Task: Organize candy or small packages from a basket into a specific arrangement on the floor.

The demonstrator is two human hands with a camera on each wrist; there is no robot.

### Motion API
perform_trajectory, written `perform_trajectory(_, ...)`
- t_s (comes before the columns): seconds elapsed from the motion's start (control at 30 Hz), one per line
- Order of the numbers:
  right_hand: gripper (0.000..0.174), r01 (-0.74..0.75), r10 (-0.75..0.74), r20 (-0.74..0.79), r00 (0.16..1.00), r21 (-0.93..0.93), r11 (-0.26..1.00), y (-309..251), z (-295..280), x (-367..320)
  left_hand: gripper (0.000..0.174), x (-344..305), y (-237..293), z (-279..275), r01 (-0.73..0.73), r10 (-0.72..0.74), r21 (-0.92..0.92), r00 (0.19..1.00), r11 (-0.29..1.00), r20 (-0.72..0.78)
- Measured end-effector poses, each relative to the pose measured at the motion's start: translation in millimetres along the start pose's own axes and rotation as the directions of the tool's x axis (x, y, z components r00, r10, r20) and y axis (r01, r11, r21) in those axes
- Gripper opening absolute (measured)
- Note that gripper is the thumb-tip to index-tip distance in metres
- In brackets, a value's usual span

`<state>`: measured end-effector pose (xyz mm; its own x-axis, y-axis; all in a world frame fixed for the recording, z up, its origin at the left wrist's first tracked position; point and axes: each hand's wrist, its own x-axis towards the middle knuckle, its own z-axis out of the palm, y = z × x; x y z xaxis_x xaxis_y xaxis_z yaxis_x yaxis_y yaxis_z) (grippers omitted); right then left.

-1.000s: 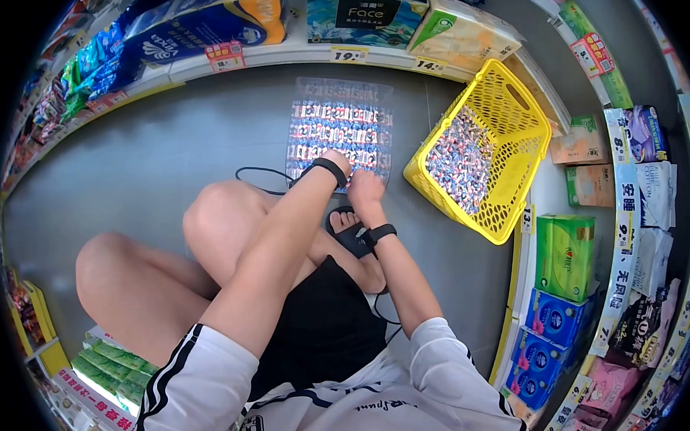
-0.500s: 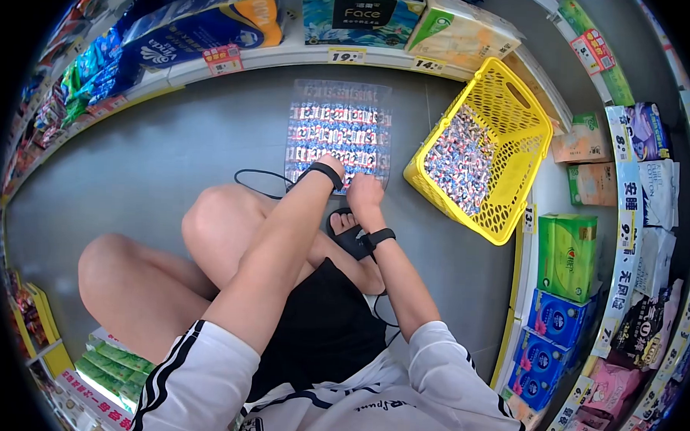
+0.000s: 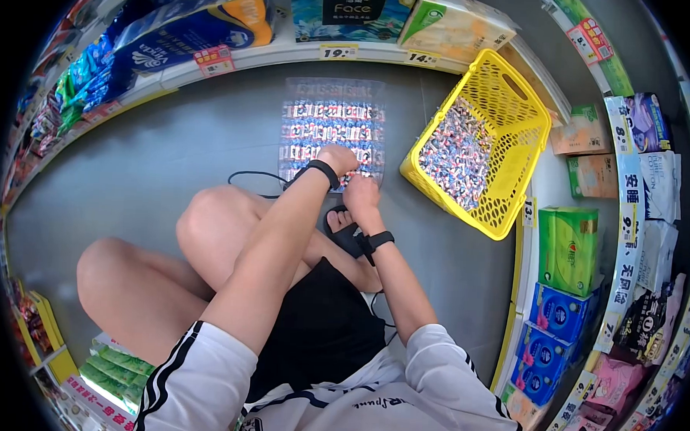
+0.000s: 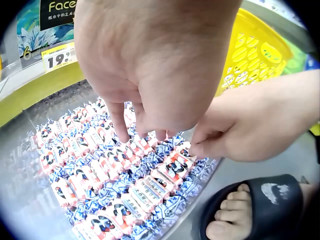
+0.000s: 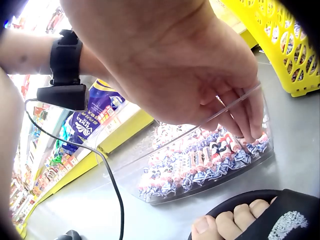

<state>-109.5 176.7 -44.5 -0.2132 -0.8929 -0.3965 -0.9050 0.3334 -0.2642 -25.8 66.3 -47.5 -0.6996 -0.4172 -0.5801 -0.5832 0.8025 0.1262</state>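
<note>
A clear plastic box (image 3: pixel 295 86) on the floor holds rows of wrapped candies (image 4: pixel 100 170) in white, red and blue. Over its near half is my left hand (image 3: pixel 337 160), one finger pointing straight down at a row; its thumb is hidden in the left wrist view. My right hand (image 3: pixel 363 195) reaches over the box's near wall, fingertips down among the candies at the near right corner. Seen from the left wrist, the right hand's (image 4: pixel 250 127) thumb and forefinger close on a wrapped candy (image 4: pixel 185 150) at the row's end.
Right of the box stands a tilted yellow basket (image 3: pixel 528 158) with many loose candies (image 3: pixel 459 155) inside. A sandaled foot (image 3: pixel 343 225) is close to the box's near edge. A black cable (image 3: pixel 247 174) lies at its left. Shelves with tissue packs (image 3: pixel 567 252) surround the floor.
My left hand has shifted slightly against the candies, its fingers now nearer the right hand. The right hand stays at the near right corner. The whole view has drifted a little.
</note>
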Motion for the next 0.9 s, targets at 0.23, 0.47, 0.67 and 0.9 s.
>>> perform_trajectory(0.23,0.022,-0.013,0.013,-0.022,1.000,-0.009,1.000,2.0,14.7,7.4,0.053,10.1,5.2,3.8,0.009,-0.041,0.252,0.992,0.968,0.123)
perform_trajectory(0.47,0.018,0.037,-0.037,-0.007,0.999,-0.021,0.999,7.5,24.4,12.3,0.053,32.2,7.2,25.3,-0.063,-0.004,0.336,0.981,0.940,0.194)
perform_trajectory(0.67,0.015,0.046,-0.045,-0.057,0.997,0.021,0.999,8.3,28.4,10.6,0.049,17.0,13.9,8.9,-0.082,-0.001,0.352,0.973,0.932,0.229)
perform_trajectory(0.9,0.012,0.169,-0.172,-0.158,0.972,-0.030,0.985,13.7,24.0,10.5,0.048,2.8,0.2,0.3,-0.097,0.113,0.161,0.989,0.982,-0.095)
